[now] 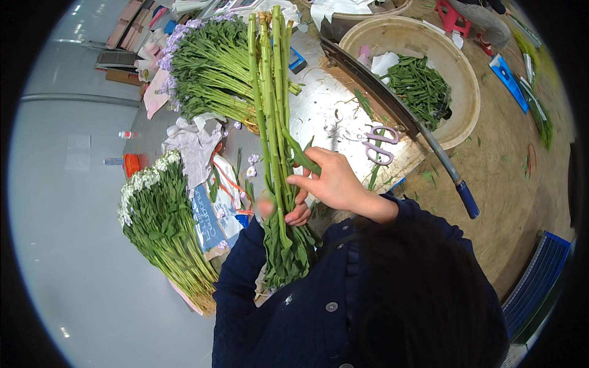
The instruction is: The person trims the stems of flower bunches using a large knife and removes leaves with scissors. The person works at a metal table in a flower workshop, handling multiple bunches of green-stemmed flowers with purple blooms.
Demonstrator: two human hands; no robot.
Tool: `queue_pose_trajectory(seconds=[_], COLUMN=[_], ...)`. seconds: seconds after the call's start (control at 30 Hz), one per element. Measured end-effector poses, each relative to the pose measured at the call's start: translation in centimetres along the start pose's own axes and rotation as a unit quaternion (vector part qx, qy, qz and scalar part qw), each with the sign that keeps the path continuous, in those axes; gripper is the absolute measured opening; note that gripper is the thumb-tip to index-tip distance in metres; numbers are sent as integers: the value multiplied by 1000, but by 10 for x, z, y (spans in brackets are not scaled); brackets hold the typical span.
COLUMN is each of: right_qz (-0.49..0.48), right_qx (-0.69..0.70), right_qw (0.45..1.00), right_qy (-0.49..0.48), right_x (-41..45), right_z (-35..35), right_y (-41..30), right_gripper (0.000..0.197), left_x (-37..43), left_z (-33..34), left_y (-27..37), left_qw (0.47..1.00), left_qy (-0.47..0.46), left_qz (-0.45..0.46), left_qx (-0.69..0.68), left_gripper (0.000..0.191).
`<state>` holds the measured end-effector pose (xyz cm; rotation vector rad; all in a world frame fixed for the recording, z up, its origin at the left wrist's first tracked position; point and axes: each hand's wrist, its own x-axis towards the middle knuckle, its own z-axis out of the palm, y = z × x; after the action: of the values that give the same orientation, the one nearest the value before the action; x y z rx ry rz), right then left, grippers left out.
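Observation:
My left hand (298, 212) is wrapped around a bundle of thick green flower stems (272, 115), leafy end toward my body and bare cut ends pointing away. At the bundle's right side, my right hand (327, 177) pinches a long green leaf (300, 155) between thumb and fingers. Beyond the bundle, to the left, lies a large pile of lilac-flowered stems (214, 69). A bunch of white-flowered stems (168, 230) rests at the lower left. Scissors with mauve handles (381, 145) lie on the metal table (317, 99), right of my hands.
A long blade with a blue-handled lever (432, 142) runs along the table's right edge. Beyond it stands a round tub (471, 92) holding cut leaves. Crumpled paper (195, 142) and a printed bag (209, 225) lie left of the bundle. Another person (487, 25) is at the upper right, near a red stool (453, 18).

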<state>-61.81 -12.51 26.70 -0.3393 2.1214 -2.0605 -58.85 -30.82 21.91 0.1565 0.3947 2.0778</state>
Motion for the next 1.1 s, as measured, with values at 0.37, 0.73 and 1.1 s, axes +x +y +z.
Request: queue_pose_trajectory(seconds=[0.37, 0.73, 1.1], right_qz=[111, 79, 42], right_qx=[46, 280, -15], right_qw=[993, 957, 997], right_qy=[-21, 6, -69], right_x=[15, 18, 21], right_z=[-8, -35, 9], right_y=[4, 19, 16], right_gripper=[17, 20, 23], left_x=[7, -3, -7], left_z=[-9, -31, -35], left_y=[-12, -6, -15], left_qw=[999, 993, 983], left_qy=[27, -75, -11], left_qz=[37, 83, 170], left_qx=[3, -32, 70], left_gripper=[52, 53, 61])
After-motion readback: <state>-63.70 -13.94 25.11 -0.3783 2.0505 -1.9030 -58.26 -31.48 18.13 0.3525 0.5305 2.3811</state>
